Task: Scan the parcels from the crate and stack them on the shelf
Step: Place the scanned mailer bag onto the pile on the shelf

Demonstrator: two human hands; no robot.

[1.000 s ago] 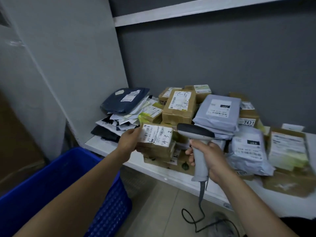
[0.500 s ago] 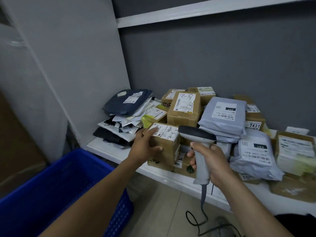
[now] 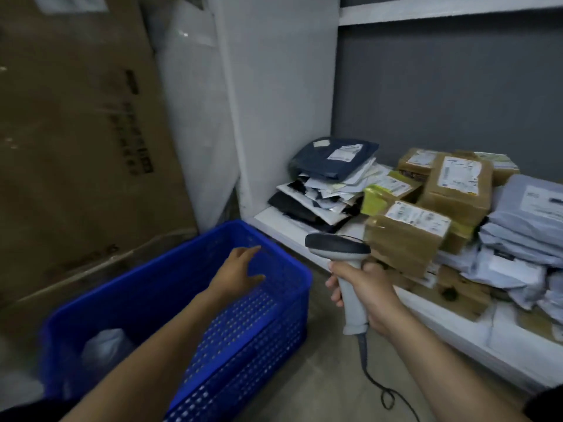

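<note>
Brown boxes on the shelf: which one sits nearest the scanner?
The front brown box with the white top label, just right of the scanner head; the other boxes sit farther back.

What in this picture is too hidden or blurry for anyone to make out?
All in the head view:
Inside of the crate: its near wall and the left arm hide the bottom; one pale bag shows.
Label print on the brown box: motion blur.
The grey mailers: cut off by the right edge.
End of the scanner cable: leaves the bottom edge.

Left hand [image 3: 236, 271] left the box [image 3: 405, 236], now over the crate [image 3: 195, 300].
</note>
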